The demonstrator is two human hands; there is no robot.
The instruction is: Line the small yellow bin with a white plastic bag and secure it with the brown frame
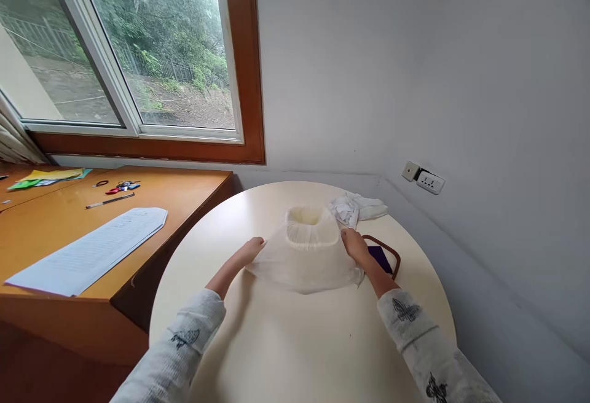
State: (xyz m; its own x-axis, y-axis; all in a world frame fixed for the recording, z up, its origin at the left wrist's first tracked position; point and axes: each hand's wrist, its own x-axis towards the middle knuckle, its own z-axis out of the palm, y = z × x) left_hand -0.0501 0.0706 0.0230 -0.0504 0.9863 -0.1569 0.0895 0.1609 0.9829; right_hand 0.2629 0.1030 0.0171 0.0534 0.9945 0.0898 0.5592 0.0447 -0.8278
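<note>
A thin, see-through white plastic bag (pixel 304 271) hangs over the outside of a pale bin, its upper part tucked into the bin's mouth (pixel 308 215). My left hand (pixel 252 249) is closed on the bag's left edge and pulls it out sideways. On the other side, my right hand (pixel 354 244) grips the bag's right edge, close to the bin wall. The bag covers most of the bin's body. Just beyond my right wrist lies a brown-rimmed frame (pixel 397 262) with a dark purple piece (pixel 380 258) in it.
Crumpled white plastic bags (pixel 359 207) lie at the back right of the round table (pixel 286 348). A wooden desk (pixel 184 191) on the left bears paper sheets (pixel 92 249), a pen (pixel 109 201) and keys (pixel 123 187). Wall sockets (pixel 430 182) are behind.
</note>
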